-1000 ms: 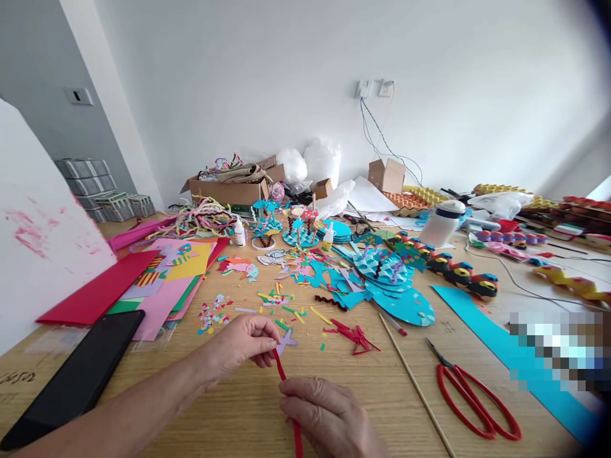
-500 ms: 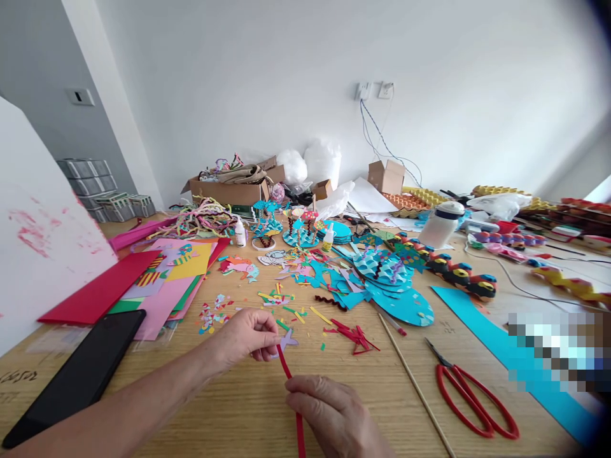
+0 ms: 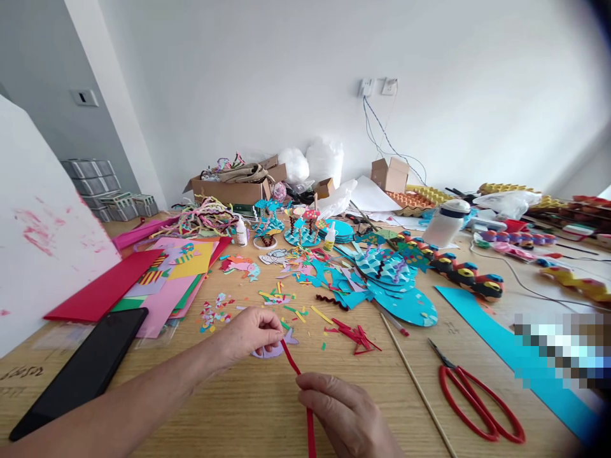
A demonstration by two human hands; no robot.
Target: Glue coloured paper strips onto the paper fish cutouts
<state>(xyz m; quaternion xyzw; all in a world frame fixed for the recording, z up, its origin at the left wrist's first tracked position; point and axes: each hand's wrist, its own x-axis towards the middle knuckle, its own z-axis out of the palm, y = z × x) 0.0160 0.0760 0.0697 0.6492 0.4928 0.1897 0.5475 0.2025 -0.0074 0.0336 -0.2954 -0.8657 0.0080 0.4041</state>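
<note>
Though thin, red strip in left hand

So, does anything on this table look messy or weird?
Yes, paper scraps lie scattered across the table, and red strips are crisscrossed in a heap left of the scissors. The strings at the back look tangled. I see nothing broken.

On the tabletop a black phone lies at the near left by a red folder, red-handled scissors lie at the near right beside a blue paper strip, and at the far side an open cardboard box sits left of white plastic bags, with a white-bodied bottle farther right.
</note>
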